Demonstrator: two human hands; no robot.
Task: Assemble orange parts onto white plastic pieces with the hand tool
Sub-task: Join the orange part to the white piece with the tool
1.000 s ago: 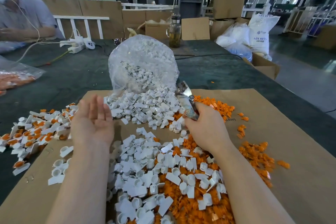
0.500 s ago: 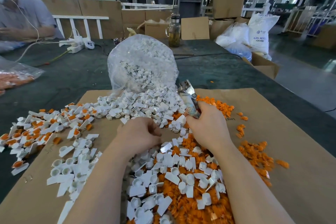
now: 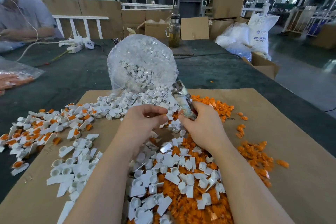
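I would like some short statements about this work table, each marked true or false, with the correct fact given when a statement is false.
1. The right hand holds the hand tool. True.
2. The clear bag at the back of the cardboard sheet holds orange parts. False: it holds white pieces, which spill out onto the sheet.
3. The left hand lies flat and open on the table. False: it is raised, with fingers curled and fingertips pinched together.
4. White pieces with orange parts already fitted lie to the far left. True.
5. The loose orange parts lie mostly on the right side of the sheet. True.
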